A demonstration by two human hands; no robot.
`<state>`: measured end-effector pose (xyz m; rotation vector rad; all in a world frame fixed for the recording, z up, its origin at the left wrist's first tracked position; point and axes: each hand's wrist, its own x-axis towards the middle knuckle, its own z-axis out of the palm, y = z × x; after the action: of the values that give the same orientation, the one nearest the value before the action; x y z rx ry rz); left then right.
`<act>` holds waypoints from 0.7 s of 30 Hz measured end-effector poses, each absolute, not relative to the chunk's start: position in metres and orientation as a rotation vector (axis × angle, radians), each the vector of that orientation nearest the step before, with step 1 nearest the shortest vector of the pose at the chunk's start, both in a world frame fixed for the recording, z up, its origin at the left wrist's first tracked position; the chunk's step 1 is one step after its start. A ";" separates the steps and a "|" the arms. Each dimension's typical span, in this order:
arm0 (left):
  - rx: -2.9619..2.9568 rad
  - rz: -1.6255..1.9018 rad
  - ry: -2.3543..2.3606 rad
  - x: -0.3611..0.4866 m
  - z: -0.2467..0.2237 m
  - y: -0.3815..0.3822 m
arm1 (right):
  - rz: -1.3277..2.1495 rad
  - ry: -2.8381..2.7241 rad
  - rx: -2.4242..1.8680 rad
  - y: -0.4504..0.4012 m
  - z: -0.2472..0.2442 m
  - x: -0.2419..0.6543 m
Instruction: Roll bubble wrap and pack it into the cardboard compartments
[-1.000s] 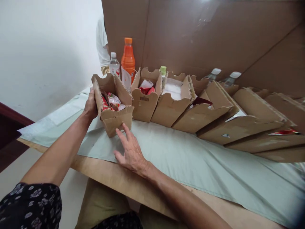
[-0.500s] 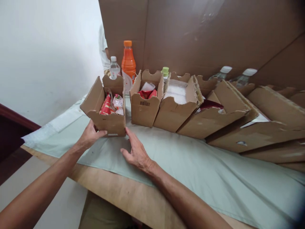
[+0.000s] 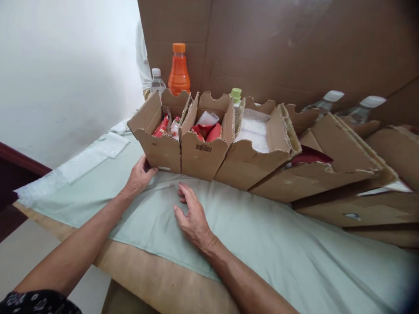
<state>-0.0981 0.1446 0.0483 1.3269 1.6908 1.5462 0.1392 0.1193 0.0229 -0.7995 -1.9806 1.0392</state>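
Note:
The leftmost cardboard box [image 3: 163, 150] has an open top and holds red packets [image 3: 161, 127] and clear-wrapped items. My left hand [image 3: 139, 176] is closed around its lower left front corner, the thumb at the front and the other fingers partly hidden along the side. Just in front of the row, my right hand [image 3: 194, 216] hovers over the green cloth with thumb and fingers apart and nothing in it. Right up against the first box stands a second cardboard box [image 3: 203, 163] with a barcode label and red packets inside.
More cardboard boxes [image 3: 258, 168] lean rightward along the row; one holds white packs [image 3: 255, 131]. Behind them stand an orange bottle [image 3: 179, 72], clear bottles [image 3: 157, 83] and a green cap [image 3: 235, 93]. Bubble wrap [image 3: 75, 161] lies at left on the green cloth [image 3: 157, 218].
The leftmost box has slid right until it meets the second box, my left hand staying on its corner. My right hand has come away from its right corner. The view has shifted slightly.

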 end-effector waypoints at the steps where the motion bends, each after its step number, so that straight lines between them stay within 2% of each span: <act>1: 1.326 1.551 1.697 -0.097 0.047 0.144 | 1.048 -1.964 -0.803 0.119 0.022 0.139; 6: 1.327 1.601 1.679 -0.097 0.045 0.146 | 1.022 -1.909 -0.861 0.122 0.025 0.143; 13: 1.325 1.609 1.566 -0.106 0.043 0.143 | 0.997 -1.645 -1.142 0.132 0.058 0.172; 21: 1.171 1.622 1.571 -0.109 0.046 0.140 | 0.798 -1.391 -1.354 0.106 0.073 0.285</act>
<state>-0.1093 0.1396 0.0457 1.1713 1.5711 1.6217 0.2849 0.1058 0.0729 -1.3545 -1.3912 0.7979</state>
